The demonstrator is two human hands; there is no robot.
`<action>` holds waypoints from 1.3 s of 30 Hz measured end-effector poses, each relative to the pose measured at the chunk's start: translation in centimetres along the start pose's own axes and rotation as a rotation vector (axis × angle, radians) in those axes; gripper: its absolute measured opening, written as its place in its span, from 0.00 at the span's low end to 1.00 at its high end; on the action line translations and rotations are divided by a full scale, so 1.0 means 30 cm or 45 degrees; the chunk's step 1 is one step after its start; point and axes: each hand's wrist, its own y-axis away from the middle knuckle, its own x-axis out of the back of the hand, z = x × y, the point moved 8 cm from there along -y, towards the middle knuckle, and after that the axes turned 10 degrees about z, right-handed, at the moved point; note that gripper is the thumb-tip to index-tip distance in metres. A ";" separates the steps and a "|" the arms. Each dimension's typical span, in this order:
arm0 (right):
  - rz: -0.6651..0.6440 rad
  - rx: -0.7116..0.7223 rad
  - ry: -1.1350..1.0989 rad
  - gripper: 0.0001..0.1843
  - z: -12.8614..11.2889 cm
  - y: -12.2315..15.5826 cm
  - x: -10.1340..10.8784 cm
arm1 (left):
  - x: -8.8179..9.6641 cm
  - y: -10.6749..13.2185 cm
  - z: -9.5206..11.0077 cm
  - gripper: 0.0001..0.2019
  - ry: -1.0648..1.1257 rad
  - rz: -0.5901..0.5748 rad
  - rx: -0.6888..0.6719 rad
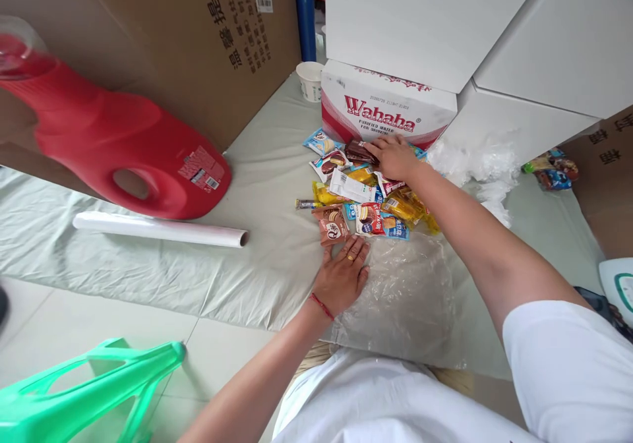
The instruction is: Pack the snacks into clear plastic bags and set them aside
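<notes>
A pile of wrapped snacks lies on the pale cloth in front of me. My left hand [343, 275] rests flat at its near edge, fingers stretched out, tips against a brown snack packet [332, 224]. On the far side of the pile, my right hand [395, 157] lies palm down with fingers extended, touching a dark brown wrapper [360, 151]; its palm side is hidden. Between the hands are a white packet [352, 184], a red and white packet [369, 219] and several yellow packets [403, 207]. A clear plastic bag [405, 291] is spread flat nearest my body.
Behind the pile stands a Wahaha carton [383, 110], beside a paper cup [310, 82]. A red jug [133, 140] and a white roll [161, 229] lie left. Crumpled clear plastic [477, 159] sits right. A green stool [93, 383] stands on the tiled floor.
</notes>
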 end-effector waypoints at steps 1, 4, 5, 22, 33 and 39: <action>-0.041 -0.031 -0.032 0.30 0.012 -0.011 -0.018 | 0.001 0.000 0.000 0.26 0.007 0.004 -0.003; -0.052 -0.212 -0.164 0.29 0.045 -0.042 -0.030 | 0.003 0.000 0.000 0.26 0.025 0.010 -0.005; -0.034 -0.285 -0.175 0.30 0.050 -0.053 -0.026 | 0.003 0.000 -0.001 0.26 0.026 0.007 -0.002; 0.372 -0.077 -0.150 0.25 -0.210 0.149 0.186 | 0.008 0.002 0.000 0.24 -0.001 0.079 -0.021; -0.192 -0.972 -1.615 0.29 -0.289 0.972 0.103 | 0.007 0.000 0.002 0.25 -0.005 0.034 -0.011; -0.301 -0.588 -1.473 0.28 -0.369 0.970 0.076 | 0.009 -0.003 0.010 0.25 -0.055 0.019 -0.023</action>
